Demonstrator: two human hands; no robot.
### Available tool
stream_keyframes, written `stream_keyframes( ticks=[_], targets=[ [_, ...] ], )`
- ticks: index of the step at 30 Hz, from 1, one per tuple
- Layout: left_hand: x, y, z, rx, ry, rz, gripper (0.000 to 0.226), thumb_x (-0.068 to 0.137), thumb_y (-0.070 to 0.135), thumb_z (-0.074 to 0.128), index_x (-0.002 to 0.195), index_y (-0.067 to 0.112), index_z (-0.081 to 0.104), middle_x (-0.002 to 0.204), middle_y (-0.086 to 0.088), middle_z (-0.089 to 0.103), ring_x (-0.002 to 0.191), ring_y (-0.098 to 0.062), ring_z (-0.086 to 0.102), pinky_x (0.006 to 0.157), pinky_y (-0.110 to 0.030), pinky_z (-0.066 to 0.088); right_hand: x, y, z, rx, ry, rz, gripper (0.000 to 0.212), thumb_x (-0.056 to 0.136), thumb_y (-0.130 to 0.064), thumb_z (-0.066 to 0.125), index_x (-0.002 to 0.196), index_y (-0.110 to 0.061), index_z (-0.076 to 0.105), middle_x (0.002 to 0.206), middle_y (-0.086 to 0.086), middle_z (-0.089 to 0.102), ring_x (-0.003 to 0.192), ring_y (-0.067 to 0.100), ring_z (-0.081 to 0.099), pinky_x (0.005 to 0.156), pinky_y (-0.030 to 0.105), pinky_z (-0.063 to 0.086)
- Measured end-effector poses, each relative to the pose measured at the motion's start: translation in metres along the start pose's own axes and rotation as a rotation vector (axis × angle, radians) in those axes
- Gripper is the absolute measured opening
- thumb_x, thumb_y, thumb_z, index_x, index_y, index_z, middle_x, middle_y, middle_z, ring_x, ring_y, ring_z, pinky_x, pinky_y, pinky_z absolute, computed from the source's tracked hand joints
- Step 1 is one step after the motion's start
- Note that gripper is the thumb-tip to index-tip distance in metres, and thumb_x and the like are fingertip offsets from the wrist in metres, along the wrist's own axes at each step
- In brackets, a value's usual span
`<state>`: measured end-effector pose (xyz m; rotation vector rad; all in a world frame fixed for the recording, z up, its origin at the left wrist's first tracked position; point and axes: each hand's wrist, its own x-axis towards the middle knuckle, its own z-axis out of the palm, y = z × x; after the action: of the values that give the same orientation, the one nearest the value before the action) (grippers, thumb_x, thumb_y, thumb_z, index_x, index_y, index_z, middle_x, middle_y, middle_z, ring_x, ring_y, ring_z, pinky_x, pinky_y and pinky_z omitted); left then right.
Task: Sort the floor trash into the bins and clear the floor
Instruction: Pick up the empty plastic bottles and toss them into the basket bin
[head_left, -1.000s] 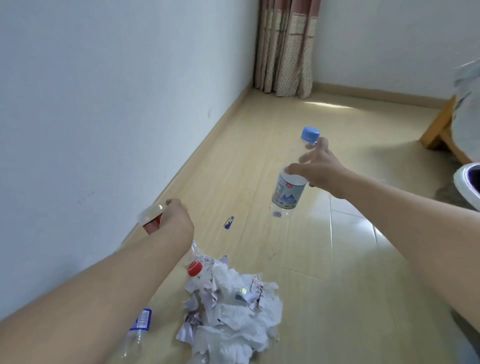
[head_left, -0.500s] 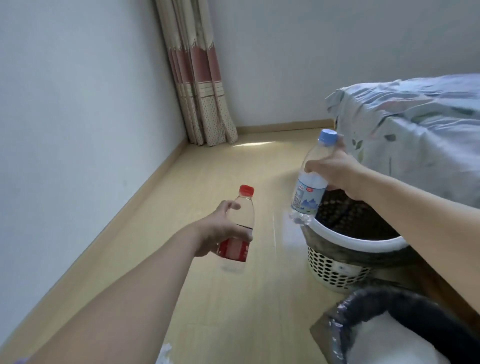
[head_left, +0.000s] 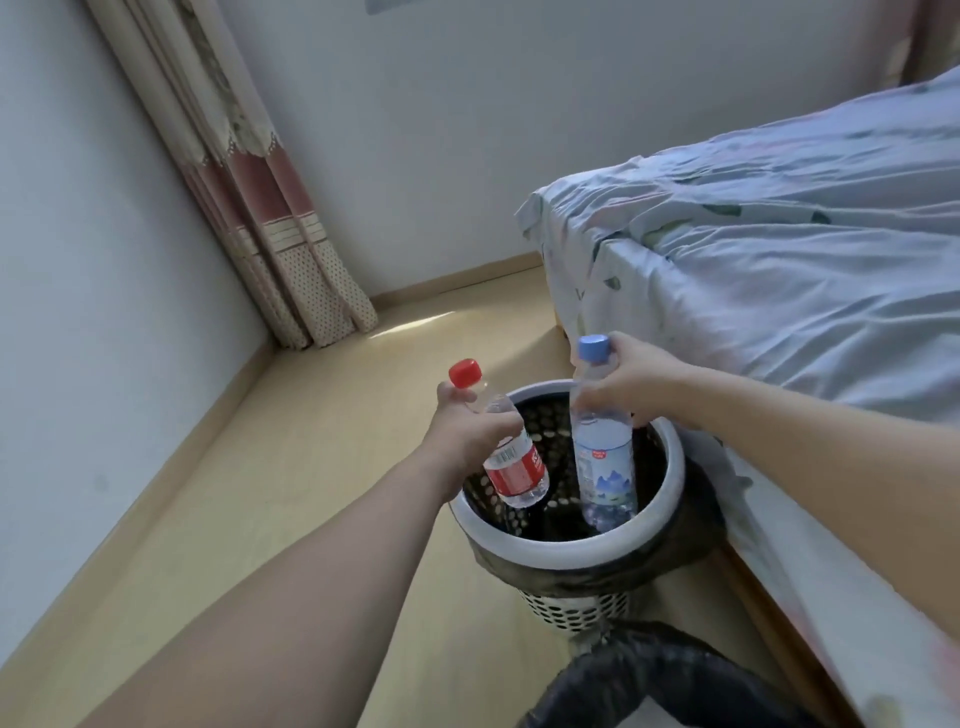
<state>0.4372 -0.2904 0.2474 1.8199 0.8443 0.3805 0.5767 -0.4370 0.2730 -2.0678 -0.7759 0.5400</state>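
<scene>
Left hand grips the red-cap bottle around its upper body, bottle tilted, bottom end over the left inner edge of the white bin. Right hand pinches the blue-cap bottle at the neck just under the cap, bottle near upright, base hanging inside the rim opening. The two bottles are apart, a gap between them over the bin mouth. The bin has a perforated wall and a dark liner, and stands on the wood floor just beside the bed on its right. Open floor runs left of the bin to the wall skirting and back to the curtain in the corner. A second dark-lined bin sits at the bottom edge, close to the first.
</scene>
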Motion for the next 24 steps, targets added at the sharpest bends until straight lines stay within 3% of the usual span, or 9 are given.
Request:
stream_keyframes(
  ticks=[3, 6, 10, 13, 17, 24],
  targets=[
    [0.02, -0.014, 0.015, -0.011, 0.005, -0.031, 0.064, 0.072, 0.014, 0.076, 0.118, 0.026, 0.033, 0.108, -0.004, 0.055, 0.093, -0.017, 0.057, 0.086, -0.048, 0.055, 0.016, 0.003, 0.014, -0.187, -0.055, -0.004, 0.056, 0.065, -0.031, 0.081, 0.111, -0.021, 0.052, 0.102, 0.002, 0.06, 0.088, 0.018, 0.062, 0.072, 0.036, 0.059],
    [0.036, -0.025, 0.025, 0.062, -0.075, -0.054, 0.069, 0.068, 0.016, 0.078, 0.117, 0.03, 0.031, 0.111, -0.007, 0.056, 0.097, -0.022, 0.059, 0.075, -0.047, 0.058, 0.025, 0.01, 0.019, -0.376, -0.078, 0.019, 0.062, 0.066, -0.029, 0.082, 0.112, -0.016, 0.043, 0.103, 0.004, 0.057, 0.091, 0.021, 0.059, 0.078, 0.038, 0.056],
    [0.053, -0.039, 0.037, 0.256, -0.173, -0.044, 0.071, 0.066, 0.024, 0.08, 0.12, 0.033, 0.036, 0.109, -0.001, 0.057, 0.098, -0.02, 0.058, 0.064, -0.038, 0.057, 0.027, 0.021, 0.03, -0.555, -0.131, -0.016, 0.059, 0.07, -0.031, 0.08, 0.109, -0.018, 0.038, 0.099, 0.002, 0.054, 0.09, 0.021, 0.056, 0.066, 0.031, 0.05],
    [0.069, -0.048, 0.045, 0.323, -0.165, -0.027, 0.051, 0.071, 0.026, 0.078, 0.111, 0.025, 0.046, 0.101, 0.0, 0.058, 0.088, -0.015, 0.057, 0.064, -0.034, 0.053, 0.028, 0.03, 0.04, -0.69, -0.182, -0.044, 0.034, 0.084, -0.024, 0.067, 0.098, -0.016, 0.036, 0.09, 0.0, 0.049, 0.083, 0.02, 0.051, 0.05, 0.023, 0.035],
    [0.087, -0.059, 0.065, 0.551, -0.156, -0.04, 0.026, 0.071, 0.023, 0.074, 0.09, 0.015, 0.059, 0.086, -0.002, 0.061, 0.08, -0.019, 0.061, 0.076, -0.038, 0.056, 0.033, 0.038, 0.044, -0.79, -0.219, -0.076, 0.012, 0.091, -0.008, 0.054, 0.098, -0.013, 0.046, 0.077, 0.0, 0.043, 0.074, 0.019, 0.05, 0.047, 0.022, 0.032],
    [0.094, -0.079, 0.094, 0.911, -0.287, -0.008, 0.015, 0.075, 0.008, 0.065, 0.089, 0.011, 0.063, 0.086, -0.005, 0.065, 0.08, -0.021, 0.065, 0.064, -0.031, 0.054, 0.048, 0.054, 0.056, -0.896, -0.306, -0.107, 0.02, 0.092, -0.007, 0.054, 0.112, -0.01, 0.057, 0.082, 0.003, 0.052, 0.074, 0.019, 0.055, 0.062, 0.028, 0.046]
  ],
)
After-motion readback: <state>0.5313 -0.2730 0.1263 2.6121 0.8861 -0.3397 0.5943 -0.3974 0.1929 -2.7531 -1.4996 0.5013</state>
